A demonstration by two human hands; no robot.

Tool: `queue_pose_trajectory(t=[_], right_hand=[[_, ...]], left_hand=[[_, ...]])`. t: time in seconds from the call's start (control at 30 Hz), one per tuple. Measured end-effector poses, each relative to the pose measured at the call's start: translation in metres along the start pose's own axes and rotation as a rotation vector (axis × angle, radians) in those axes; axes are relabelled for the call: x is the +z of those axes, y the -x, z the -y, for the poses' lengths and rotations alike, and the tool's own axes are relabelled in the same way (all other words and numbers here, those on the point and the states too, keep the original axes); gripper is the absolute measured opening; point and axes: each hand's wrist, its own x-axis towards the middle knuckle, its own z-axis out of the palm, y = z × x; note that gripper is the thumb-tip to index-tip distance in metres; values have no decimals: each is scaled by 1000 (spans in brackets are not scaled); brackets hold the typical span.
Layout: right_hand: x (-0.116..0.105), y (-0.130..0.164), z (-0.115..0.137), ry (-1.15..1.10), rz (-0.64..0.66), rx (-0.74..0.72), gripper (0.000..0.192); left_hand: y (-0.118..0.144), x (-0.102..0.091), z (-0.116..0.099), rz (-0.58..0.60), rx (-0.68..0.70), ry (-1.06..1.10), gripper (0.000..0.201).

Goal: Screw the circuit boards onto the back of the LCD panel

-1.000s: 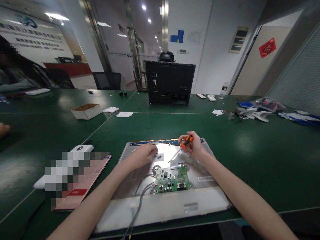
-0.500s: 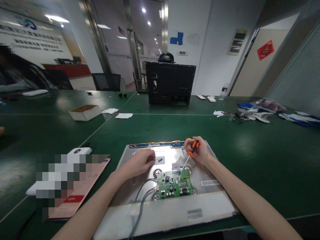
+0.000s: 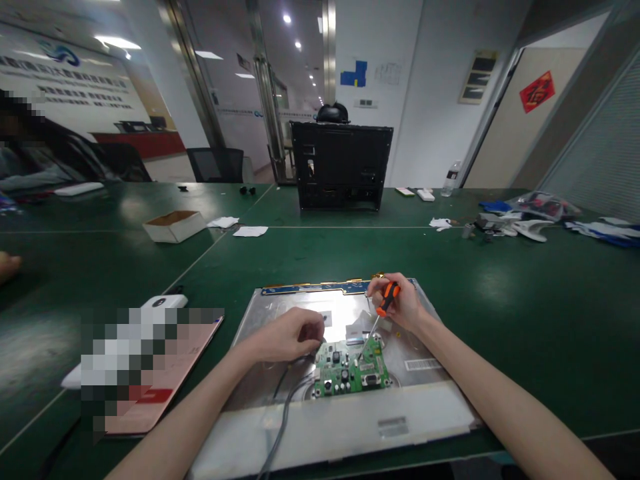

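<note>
Circuit board (image 3: pixel 350 369), green, lies on the metal panel back (image 3: pixel 280 320); likely thin and fragile, best handled by its edges. Right hand (image 3: pixel 403 305) grips the orange screwdriver (image 3: pixel 381 313), tip on the board. Left hand (image 3: pixel 287 337), loosely curled, rests beside the board's left edge above the grey cables (image 3: pixel 283 407).

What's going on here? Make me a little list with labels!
Right hand: holds an orange screwdriver, tip down on the green circuit board
Left hand: rests beside the board's left edge, above the grey cables
Underneath: silver metal panel on a green table
Behind: black monitor shell, small cardboard box
</note>
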Motion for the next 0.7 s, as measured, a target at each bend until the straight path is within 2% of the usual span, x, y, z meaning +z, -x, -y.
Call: queue_pose_trajectory(t=[0.7], right_hand=[[6,3,3,3,-51,-6,40]], left_hand=[[-4,1,8,21,-5,157,14]])
